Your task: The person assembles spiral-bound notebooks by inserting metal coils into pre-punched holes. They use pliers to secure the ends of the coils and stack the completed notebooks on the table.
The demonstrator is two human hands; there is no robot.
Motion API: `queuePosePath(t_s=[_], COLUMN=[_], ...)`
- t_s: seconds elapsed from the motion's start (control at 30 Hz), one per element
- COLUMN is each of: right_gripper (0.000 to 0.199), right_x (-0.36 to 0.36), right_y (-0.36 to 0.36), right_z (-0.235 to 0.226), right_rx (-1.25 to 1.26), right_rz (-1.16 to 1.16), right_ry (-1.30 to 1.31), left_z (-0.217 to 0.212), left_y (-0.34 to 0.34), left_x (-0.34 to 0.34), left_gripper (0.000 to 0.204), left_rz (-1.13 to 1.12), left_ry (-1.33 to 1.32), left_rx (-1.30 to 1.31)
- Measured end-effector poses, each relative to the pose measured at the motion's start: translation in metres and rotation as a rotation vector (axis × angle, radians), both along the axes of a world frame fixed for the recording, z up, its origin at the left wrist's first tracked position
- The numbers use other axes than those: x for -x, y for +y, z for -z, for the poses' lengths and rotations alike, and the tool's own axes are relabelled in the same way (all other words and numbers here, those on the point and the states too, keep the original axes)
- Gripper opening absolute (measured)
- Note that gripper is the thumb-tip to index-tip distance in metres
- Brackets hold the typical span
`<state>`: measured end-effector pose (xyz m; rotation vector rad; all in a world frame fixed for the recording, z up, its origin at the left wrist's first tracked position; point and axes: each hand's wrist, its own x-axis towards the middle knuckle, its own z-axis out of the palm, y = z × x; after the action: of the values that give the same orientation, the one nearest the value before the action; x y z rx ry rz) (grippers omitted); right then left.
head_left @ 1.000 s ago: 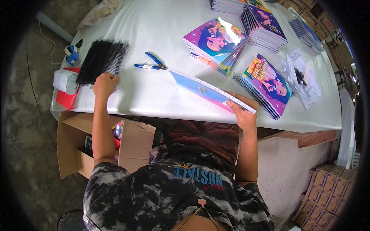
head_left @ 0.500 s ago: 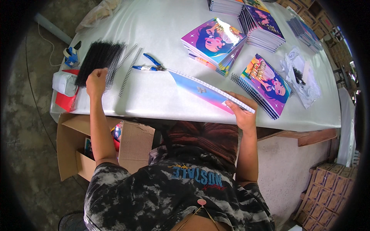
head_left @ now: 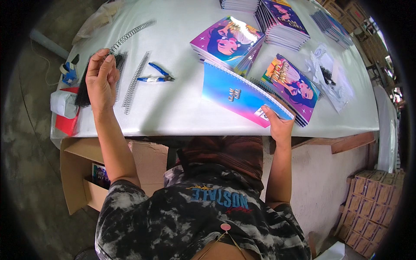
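Between the fingertips of my left hand (head_left: 103, 78) is one end of a black binding coil (head_left: 133, 31), which curves up and away to the right over the table. Below that hand lies a pile of black coils (head_left: 85, 92), partly hidden by it. My right hand (head_left: 279, 123) grips the near end of an unbound notebook (head_left: 236, 93) with a blue and pink cover; a row of punched holes runs along its upper edge. Blue-handled cutting pliers (head_left: 157, 74) lie between the hands. Several loose coils (head_left: 135, 84) rest left of the pliers.
Stacked notebooks (head_left: 227, 43) with illustrated covers stand toward the back, beside another stack (head_left: 286, 30). Coil-bound notebooks (head_left: 294, 86) lie beyond my right hand. Crumpled plastic (head_left: 331, 78) is farther right. A blue tape dispenser (head_left: 69, 73) sits at the left edge; an open cardboard box (head_left: 147, 162) is below.
My left hand has lifted a coil from the pile. My right hand has tipped the notebook so more of its cover shows, and the notebook has shifted right, away from the pliers.
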<state>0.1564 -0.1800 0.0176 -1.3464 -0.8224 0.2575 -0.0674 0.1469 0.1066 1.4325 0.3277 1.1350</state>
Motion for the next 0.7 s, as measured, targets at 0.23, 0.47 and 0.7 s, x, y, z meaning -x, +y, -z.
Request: queuePosePath(t_s=[0.23, 0.47, 0.7], right_gripper=[0.029, 0.03, 0.026], right_x=[0.001, 0.004, 0.007], right_y=[-0.006, -0.005, -0.007], right_z=[0.004, 0.002, 0.001], right_rx=[-0.009, 0.001, 0.034], right_rz=[-0.001, 0.019, 0.033], right_ry=[0.044, 0.051, 0.065], left_z=[-0.005, 0.029, 0.037], left_y=[-0.03, -0.073, -0.075], left_x=[-0.047, -0.072, -0.08], left_gripper=[0.023, 0.033, 0.032], left_rz=[0.052, 0.428, 0.281], left_ry=[-0.25, 0.635, 0.582], left_rx=[0.062, -0.22, -0.409])
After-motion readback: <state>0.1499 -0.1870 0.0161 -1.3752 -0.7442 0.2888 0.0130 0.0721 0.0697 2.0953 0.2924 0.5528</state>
